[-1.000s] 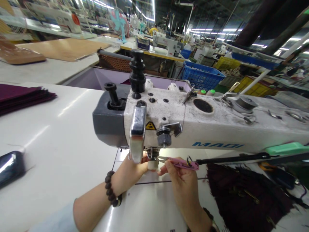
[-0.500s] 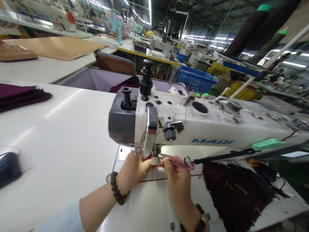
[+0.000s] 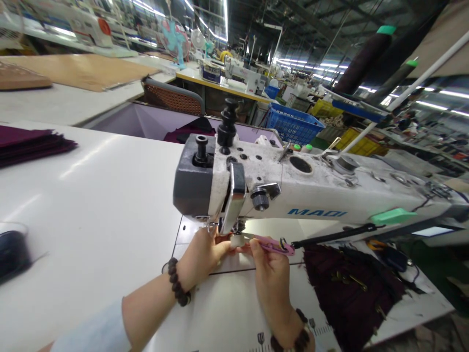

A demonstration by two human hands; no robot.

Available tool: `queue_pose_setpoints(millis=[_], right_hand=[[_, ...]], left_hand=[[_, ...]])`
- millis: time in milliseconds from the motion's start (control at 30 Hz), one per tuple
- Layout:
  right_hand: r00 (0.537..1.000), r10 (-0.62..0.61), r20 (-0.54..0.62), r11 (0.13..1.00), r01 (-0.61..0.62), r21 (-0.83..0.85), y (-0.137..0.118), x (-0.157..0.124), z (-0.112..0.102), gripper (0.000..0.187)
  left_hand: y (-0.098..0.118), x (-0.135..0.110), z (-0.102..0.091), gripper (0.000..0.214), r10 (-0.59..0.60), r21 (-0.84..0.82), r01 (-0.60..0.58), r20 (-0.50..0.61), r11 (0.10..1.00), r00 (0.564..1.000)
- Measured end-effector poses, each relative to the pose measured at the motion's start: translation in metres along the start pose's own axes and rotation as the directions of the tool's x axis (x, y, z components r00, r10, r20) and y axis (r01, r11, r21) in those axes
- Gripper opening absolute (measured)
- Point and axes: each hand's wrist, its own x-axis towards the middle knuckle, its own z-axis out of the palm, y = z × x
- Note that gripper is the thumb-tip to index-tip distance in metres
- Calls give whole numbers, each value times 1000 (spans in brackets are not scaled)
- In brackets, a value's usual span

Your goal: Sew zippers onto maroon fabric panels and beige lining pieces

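Note:
Pink thread snips [image 3: 273,245] are gripped in my right hand [image 3: 271,274], their blades pointing left at the needle area of the sewing machine [image 3: 315,188]. A black cord [image 3: 330,238] runs from the snips' handle off to the right. My left hand [image 3: 201,254] is by the presser foot, its thumb reaching toward a small pale round part [image 3: 237,240] under the needle bar. The fingers of that hand curl in behind the machine's lever and are partly hidden. Whatever they pinch does not show.
Dark maroon fabric [image 3: 351,288] with brass-coloured pieces on it lies to the right. A stack of maroon cloth [image 3: 34,145] is at the far left, and a dark rounded object [image 3: 14,256] is nearer. Behind the machine are a lilac trough [image 3: 146,122] and a blue basket [image 3: 293,122].
The camera view has shifted slightly, so the machine head appears a little farther right. Both hands stay at the needle area, and the snips remain in my right hand.

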Motion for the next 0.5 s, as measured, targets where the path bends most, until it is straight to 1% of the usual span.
queue_pose_setpoints(millis=[133, 267, 400, 500], right_hand=[[1000, 17, -15, 999, -16, 51, 1, 0, -1, 21], [998, 67, -17, 994, -65, 93, 4, 0, -2, 24], [994, 111, -14, 986, -108, 126, 6, 1, -3, 26], [993, 122, 0, 984, -121, 130, 5, 1, -4, 25]], left_hand=[[-7, 1, 0, 14, 49, -21, -50, -19, 999, 999], [-10, 2, 0, 13, 85, -78, -83, 13, 993, 996], [-4, 1, -2, 13, 112, -43, -112, -4, 993, 994], [4, 1, -4, 11, 101, -3, -101, 17, 995, 995]])
